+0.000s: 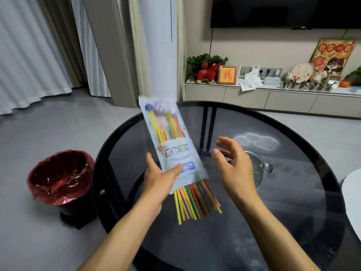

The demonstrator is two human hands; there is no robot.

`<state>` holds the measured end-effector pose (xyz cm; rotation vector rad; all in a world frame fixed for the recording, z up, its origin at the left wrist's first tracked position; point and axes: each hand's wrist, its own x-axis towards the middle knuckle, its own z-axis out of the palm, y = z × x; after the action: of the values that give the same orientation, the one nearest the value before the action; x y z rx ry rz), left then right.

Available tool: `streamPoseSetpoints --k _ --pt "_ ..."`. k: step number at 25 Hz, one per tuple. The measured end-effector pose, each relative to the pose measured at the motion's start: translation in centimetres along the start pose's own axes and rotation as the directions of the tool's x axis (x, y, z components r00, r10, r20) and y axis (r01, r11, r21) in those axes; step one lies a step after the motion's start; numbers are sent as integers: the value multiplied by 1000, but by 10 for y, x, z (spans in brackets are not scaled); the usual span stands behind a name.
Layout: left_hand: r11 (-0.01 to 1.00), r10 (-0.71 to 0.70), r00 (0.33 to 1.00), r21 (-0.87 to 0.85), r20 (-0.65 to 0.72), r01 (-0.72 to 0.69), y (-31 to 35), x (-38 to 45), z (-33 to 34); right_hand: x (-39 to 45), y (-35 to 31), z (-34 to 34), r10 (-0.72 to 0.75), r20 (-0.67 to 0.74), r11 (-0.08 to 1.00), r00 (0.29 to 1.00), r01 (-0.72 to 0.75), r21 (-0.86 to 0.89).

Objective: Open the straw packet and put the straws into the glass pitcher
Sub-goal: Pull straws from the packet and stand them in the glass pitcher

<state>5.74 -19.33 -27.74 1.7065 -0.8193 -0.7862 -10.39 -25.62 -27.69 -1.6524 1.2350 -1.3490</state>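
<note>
So my left hand (160, 177) has its grip pinched on the straw packet (172, 141), thumb on front, fingers behind, near the lower end. Packet's tilted, open end down over the round dark glass desk (293, 241), blurry w/ motion. Coloured straws (193, 202) stick out the bottom in a fan. My right hand (234, 163) hovers just beside the packet, grip wide, fingers spread, holding nothing. Glass pitcher (259, 169) sits on the desk behind that hand, partly hidden. Red-lined bin (60, 177) on the floor, left.

A round dark glass table (293, 222) bears a glass pitcher (257, 169).
</note>
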Motion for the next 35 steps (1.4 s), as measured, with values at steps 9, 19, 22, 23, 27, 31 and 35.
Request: streamPoseSetpoints --k 9,19,22,23,27,31,35 --pt "434 84 774 676 628 -595 -34 7 -20 -59 -13 -34 -77 397 805 915 292 -517" --pt "291 242 706 645 665 -707 -33 -1 -2 -82 13 -1 -50 548 311 835 535 -785" --pt "320 244 719 645 651 -693 -32 3 0 -76 29 3 -78 598 201 798 600 -774" --pt "325 253 719 643 648 -694 -31 5 0 -72 30 2 -94 609 175 788 615 -769" --pt "340 240 730 649 640 -681 -28 9 2 -61 35 -12 -100 650 125 754 657 -743" --pt "278 241 749 696 617 -662 -25 8 12 -42 30 -45 -3 703 199 711 689 -697" --pt "256 231 777 734 586 -629 -26 7 21 -28 29 -63 178 685 319 706 617 -719"
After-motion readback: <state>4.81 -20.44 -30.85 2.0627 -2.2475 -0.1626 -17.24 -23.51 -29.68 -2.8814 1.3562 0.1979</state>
